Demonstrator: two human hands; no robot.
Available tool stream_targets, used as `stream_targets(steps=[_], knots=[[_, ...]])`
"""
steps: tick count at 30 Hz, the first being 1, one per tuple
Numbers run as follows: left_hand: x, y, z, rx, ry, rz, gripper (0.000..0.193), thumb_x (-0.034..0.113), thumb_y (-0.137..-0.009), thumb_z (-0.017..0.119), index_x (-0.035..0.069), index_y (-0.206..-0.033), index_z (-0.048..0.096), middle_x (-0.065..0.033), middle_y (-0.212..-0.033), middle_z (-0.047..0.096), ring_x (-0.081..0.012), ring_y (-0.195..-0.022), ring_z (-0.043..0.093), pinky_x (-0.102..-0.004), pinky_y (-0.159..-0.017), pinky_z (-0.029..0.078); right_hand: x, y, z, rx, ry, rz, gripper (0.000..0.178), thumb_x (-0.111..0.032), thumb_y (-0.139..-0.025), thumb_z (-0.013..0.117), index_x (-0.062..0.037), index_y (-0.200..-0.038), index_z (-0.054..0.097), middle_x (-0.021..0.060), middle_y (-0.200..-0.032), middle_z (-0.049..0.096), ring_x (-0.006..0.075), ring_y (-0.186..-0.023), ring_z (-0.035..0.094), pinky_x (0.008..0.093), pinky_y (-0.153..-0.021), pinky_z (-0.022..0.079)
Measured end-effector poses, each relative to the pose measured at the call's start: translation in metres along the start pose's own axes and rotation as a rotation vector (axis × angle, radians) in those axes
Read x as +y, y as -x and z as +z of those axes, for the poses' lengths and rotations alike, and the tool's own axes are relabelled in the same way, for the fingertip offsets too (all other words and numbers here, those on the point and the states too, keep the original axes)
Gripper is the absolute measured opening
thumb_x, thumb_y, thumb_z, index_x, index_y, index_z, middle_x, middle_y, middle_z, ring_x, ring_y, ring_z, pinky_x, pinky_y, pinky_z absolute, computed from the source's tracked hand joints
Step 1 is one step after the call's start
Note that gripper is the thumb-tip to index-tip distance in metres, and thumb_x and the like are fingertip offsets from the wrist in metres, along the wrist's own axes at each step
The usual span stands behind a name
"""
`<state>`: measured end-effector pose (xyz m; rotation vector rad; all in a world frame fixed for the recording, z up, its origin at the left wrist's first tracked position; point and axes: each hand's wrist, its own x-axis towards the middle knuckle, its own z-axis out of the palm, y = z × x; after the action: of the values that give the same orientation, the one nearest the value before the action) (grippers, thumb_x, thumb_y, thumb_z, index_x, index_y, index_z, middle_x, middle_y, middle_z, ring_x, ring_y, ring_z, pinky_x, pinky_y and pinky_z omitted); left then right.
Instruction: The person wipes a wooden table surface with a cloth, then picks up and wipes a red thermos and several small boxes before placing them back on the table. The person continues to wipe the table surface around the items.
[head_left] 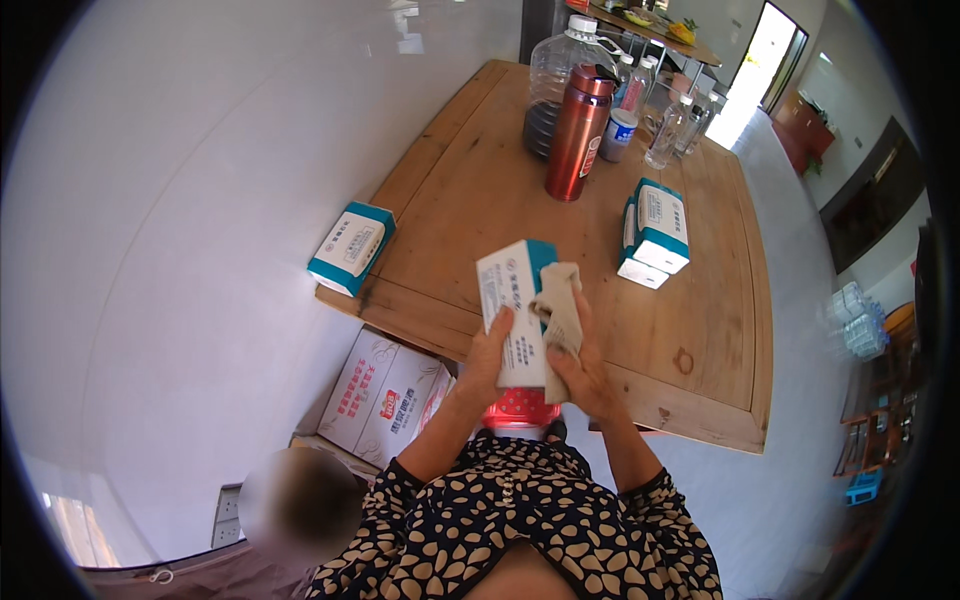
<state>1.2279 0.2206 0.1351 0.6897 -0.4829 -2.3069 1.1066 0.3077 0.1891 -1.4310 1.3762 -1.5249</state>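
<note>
Over the table's near edge, my left hand (pixel 488 352) grips a white and teal box (pixel 512 318) by its left side, thumb on the printed face. My right hand (pixel 588 378) is closed on a crumpled beige cloth (pixel 560 310), which lies against the box's right side. The cloth hides part of that side. At the table's left corner sits a similar white and teal box (pixel 352 248). To the right, two more such boxes (pixel 660 225) are stacked together.
The wooden table (pixel 450 210) also carries a red flask (pixel 580 135), a large clear jug (pixel 560 70) and several bottles (pixel 668 130). Below its left edge stands a white carton (pixel 375 390). A red dotted object (pixel 520 410) shows under my hands. The wall borders the left.
</note>
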Motion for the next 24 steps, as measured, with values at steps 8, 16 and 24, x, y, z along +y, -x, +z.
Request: stream_targets(steps=[8,16,24], knots=[[0.017,0.003,0.007,0.138,-0.462,0.496,0.041,0.024,-0.094,0.058,0.003,-0.126,0.044,-0.0078,-0.105,0.062,-0.0120,-0.091,0.062,-0.0273,-0.078,0.052,-0.002,0.017,0.006,-0.018,0.682,-0.319,0.048,-0.013,-0.081,0.063,0.0031,-0.126,0.053,0.0194,-0.140,0.040,0.0339,-0.131,0.039,0.0434,-0.104,0.031],[-0.012,0.009,0.004,0.014,-0.636,0.424,0.049,0.022,-0.101,0.042,-0.001,-0.142,0.030,-0.0119,-0.132,0.046,-0.0160,-0.119,0.044,-0.0284,-0.099,0.038,0.015,-0.032,0.006,0.087,1.061,-0.302,0.054,-0.025,-0.075,0.067,-0.0012,-0.122,0.057,0.0099,-0.140,0.042,0.0256,-0.134,0.036,0.0484,-0.100,0.031],[0.000,-0.010,-0.034,0.059,-0.532,0.412,0.058,0.043,-0.103,0.023,-0.002,-0.135,0.040,-0.0148,-0.129,0.050,-0.0198,-0.117,0.049,-0.0293,-0.099,0.039,0.014,-0.015,0.015,-0.220,1.016,-0.452,0.044,-0.027,-0.076,0.067,-0.0022,-0.112,0.061,0.0089,-0.133,0.047,0.0238,-0.128,0.040,0.0473,-0.100,0.034]])
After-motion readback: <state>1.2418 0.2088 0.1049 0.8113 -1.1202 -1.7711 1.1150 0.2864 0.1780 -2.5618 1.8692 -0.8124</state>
